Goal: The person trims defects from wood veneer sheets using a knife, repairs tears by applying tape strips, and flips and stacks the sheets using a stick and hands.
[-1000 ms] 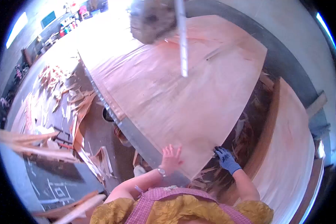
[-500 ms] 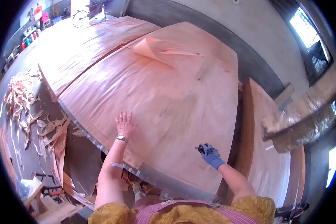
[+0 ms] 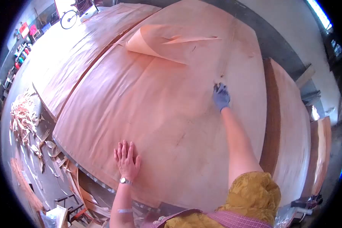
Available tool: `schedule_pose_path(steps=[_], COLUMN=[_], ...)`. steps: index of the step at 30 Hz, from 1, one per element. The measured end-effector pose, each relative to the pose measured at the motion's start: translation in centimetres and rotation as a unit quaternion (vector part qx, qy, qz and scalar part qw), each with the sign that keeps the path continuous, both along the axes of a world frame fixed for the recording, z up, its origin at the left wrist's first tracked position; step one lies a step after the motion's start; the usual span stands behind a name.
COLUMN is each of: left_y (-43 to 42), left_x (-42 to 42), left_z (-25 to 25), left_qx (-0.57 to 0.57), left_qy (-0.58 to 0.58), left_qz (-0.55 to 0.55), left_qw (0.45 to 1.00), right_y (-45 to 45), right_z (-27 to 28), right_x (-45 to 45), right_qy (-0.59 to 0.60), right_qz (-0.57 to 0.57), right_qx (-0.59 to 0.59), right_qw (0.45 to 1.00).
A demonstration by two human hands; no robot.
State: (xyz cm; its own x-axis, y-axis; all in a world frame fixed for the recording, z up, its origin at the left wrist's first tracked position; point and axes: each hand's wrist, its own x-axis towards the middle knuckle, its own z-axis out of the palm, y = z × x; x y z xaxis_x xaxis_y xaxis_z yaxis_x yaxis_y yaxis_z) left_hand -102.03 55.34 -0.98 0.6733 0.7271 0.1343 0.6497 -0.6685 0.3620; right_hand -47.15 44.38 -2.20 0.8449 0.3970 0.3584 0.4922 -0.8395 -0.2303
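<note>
A wide stack of thin wood veneer sheets (image 3: 167, 114) spreads out in front of me. My left hand (image 3: 127, 164), bare with a watch at the wrist, lies flat on the top sheet near its front edge, fingers stretched out. Farther out to the right, my right hand (image 3: 221, 98) wears a blue-grey glove and is closed around a small dark tool (image 3: 217, 86) at the sheet's surface. The tool's exact kind is too small to tell. Beyond both hands, a torn veneer flap (image 3: 144, 43) curls up from the sheet.
A second veneer stack (image 3: 98, 41) adjoins on the left, past a dark gap. More stacked veneer (image 3: 292, 125) stands at the right. Veneer scraps (image 3: 24, 117) litter the floor at left. A bicycle (image 3: 69, 19) is at the far left, and a wall (image 3: 288, 34) runs behind.
My right hand has reached forward, away from me, across the sheet with the dark tool. My left hand stays flat on the veneer. The view has shifted as I lean forward.
</note>
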Motion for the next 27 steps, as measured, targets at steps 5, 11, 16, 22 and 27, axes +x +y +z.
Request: schedule_pose_path(steps=[5, 11, 16, 22, 27], left_y=[0.5, 0.5, 0.6, 0.5, 0.6], left_x=[0.6, 1.1, 1.0, 1.5, 1.0], left_z=[0.1, 0.3, -0.2, 0.3, 0.1], left_qx=[-0.015, -0.024, -0.018, -0.033, -0.031], left_qy=[0.015, 0.039, 0.026, 0.043, 0.043], left_qz=[-0.005, 0.001, 0.003, 0.007, 0.004], left_qw=[1.0, 0.999, 0.999, 0.999, 0.999], right_y=[4.6, 6.0, 5.7, 3.3, -0.4], right_z=[1.1, -0.6, -1.8, -2.4, -0.7], right_x=[7.9, 14.1, 16.2, 16.5, 7.4], right_qy=[-0.001, 0.011, 0.01, 0.079, 0.366], right_qz=[-0.087, -0.1, -0.108, -0.086, -0.022], right_qx=[-0.018, -0.075, -0.052, 0.138, 0.376], right_qw=[0.996, 0.992, 0.993, 0.984, 0.851])
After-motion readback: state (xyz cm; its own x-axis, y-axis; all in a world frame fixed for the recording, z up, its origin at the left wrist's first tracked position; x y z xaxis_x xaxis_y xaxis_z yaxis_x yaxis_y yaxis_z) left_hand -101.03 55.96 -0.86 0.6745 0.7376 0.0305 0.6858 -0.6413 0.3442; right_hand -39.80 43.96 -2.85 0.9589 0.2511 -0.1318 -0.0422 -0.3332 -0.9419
